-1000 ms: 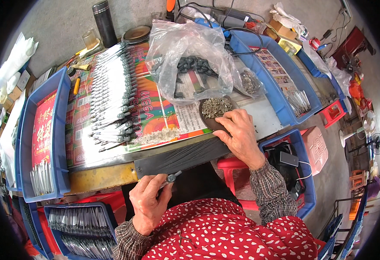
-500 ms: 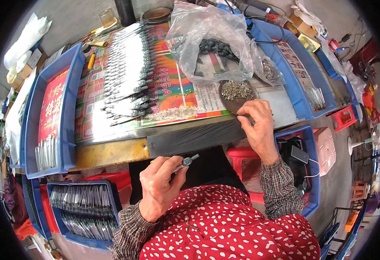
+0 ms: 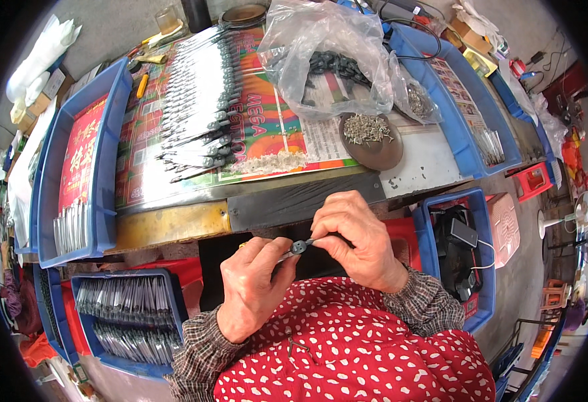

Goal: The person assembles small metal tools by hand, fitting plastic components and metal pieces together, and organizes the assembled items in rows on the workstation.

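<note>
My left hand (image 3: 255, 281) is closed around a slim piece with a dark grey head (image 3: 299, 247), held over my lap at the table's front edge. Thumb and fingertips of my right hand (image 3: 353, 242) are pinched together at the right end of this piece. Anything between those fingertips is too small to make out. On the table's front right, a round brown dish (image 3: 381, 155) carries a heap of small metal screws or pins (image 3: 366, 128). Left of it lies a long row of silver strips with dark grey heads (image 3: 197, 100).
A clear plastic bag (image 3: 331, 40) with dark parts stands behind the dish. Blue trays flank the table at left (image 3: 110, 167) and right (image 3: 434, 87). Below are a blue bin of grey-headed strips (image 3: 130, 321) and another holding a black device (image 3: 463, 233). White granules (image 3: 270, 162) lie near the edge.
My right hand has come from the dish's edge down and left to the grey-headed piece. The left hand stays nearly in place, still holding it.
</note>
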{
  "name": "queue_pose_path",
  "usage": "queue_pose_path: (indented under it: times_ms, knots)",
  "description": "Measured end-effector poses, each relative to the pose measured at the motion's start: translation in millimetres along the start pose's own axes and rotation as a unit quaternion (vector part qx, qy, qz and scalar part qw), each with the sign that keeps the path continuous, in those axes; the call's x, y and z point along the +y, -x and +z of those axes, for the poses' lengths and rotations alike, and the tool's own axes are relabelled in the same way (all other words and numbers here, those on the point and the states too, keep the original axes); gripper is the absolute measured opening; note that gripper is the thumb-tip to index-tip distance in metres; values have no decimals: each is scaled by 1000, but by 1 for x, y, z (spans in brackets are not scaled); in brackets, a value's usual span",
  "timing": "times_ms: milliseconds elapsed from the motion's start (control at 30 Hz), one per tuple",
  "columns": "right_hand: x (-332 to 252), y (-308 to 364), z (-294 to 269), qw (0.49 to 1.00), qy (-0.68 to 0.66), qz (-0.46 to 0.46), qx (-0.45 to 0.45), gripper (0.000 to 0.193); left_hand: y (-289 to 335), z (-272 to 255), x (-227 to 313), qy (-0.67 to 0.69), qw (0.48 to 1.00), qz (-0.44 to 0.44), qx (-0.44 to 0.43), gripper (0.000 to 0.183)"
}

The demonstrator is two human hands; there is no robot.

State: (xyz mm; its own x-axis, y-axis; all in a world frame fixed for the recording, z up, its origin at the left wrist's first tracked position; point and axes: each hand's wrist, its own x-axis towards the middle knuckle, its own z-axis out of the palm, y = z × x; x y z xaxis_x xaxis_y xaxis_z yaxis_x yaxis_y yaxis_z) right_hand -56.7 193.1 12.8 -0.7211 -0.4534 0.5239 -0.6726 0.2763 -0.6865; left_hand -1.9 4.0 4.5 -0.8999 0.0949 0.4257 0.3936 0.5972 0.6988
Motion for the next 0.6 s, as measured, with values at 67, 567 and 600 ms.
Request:
queue_pose_path:
  times_ms: [67,567,600]
  knots:
    - [0,1,5,1000,-2,-23,-15,19,0,-1,1,-11,1000,9,-4,26]
    - [-9,-2,16,986,123,-105,-45,25,5,-1,-6,-105,988,111,2,33]
    - [-11,-2,16,983,140,-106,-52,24,6,0,-8,-105,987,118,3,32]
